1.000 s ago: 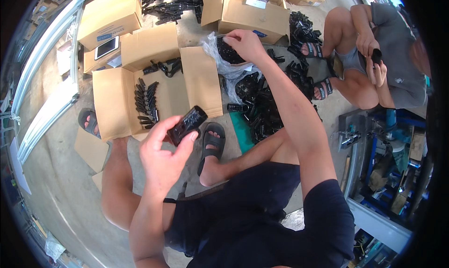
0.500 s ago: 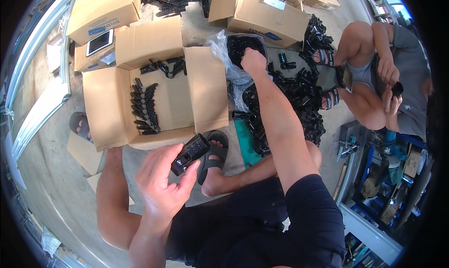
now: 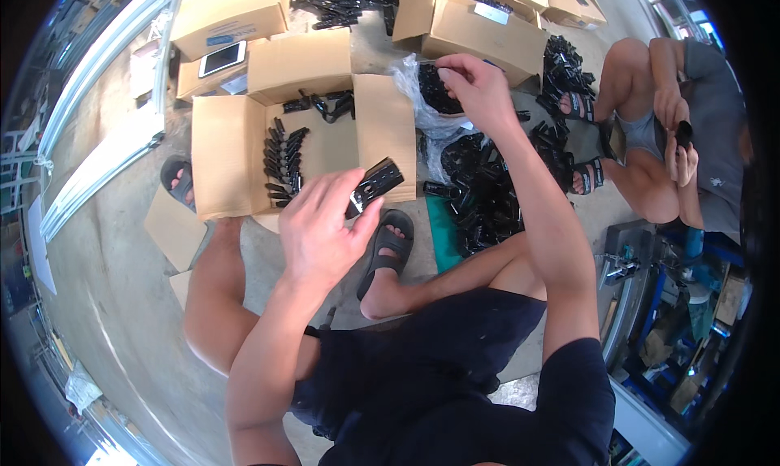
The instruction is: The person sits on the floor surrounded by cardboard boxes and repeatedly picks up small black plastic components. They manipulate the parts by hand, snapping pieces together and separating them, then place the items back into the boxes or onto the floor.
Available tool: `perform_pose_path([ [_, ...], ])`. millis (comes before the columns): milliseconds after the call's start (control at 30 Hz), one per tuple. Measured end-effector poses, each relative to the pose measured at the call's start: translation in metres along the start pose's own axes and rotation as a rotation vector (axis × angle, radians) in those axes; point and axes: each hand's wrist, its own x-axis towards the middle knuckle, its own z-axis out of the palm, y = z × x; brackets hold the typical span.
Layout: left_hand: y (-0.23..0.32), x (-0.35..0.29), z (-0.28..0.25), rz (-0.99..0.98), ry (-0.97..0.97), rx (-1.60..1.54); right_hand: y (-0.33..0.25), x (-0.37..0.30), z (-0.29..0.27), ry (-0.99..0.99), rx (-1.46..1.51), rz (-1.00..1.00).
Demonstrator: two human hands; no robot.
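My left hand (image 3: 318, 232) grips a short black tubular fitting (image 3: 379, 182) with a hole in its side, between thumb and fingers, just in front of the open cardboard box (image 3: 221, 153). Inside that box, several black fittings (image 3: 280, 159) lie in a leaning row, with others along the back wall. My right hand (image 3: 479, 96) is raised beside a container of small black pieces (image 3: 439, 91) with clear plastic film (image 3: 412, 96) around it. Its thumb and fingertips are drawn together; anything between them is too small to make out.
A heap of black fittings (image 3: 479, 198) covers the floor right of the box, partly over a green sheet (image 3: 444, 234). More cartons (image 3: 487, 45) stand behind, and a tablet (image 3: 223, 58) rests at the back left. At right a co-worker's hands (image 3: 678, 137) hold a black part.
My right hand has come up out of the container of small pieces. My left hand, still holding the fitting, has risen toward the box. The whole view has shifted somewhat.
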Motion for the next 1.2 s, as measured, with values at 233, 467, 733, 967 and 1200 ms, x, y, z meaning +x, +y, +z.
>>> perform_pose_path([
  [233, 0.014, -0.011, 0.002, 0.025, 0.072, 0.05, -0.117, -0.132, 0.002, -0.165, 0.361, -0.219],
  [467, 0.016, -0.017, -0.008, 0.051, 0.139, 0.066, -0.111, -0.166, 0.03, -0.232, 0.28, -0.237],
  [733, 0.007, -0.023, -0.015, 0.071, 0.158, 0.11, -0.114, -0.173, 0.056, -0.193, 0.301, -0.161],
  [967, 0.003, -0.024, -0.012, 0.056, 0.153, 0.148, -0.111, -0.158, 0.064, 0.003, -0.189, -0.623],
  [1200, 0.0, -0.024, -0.009, 0.066, 0.126, 0.16, -0.107, -0.153, 0.069, -0.011, -0.433, -0.872],
])
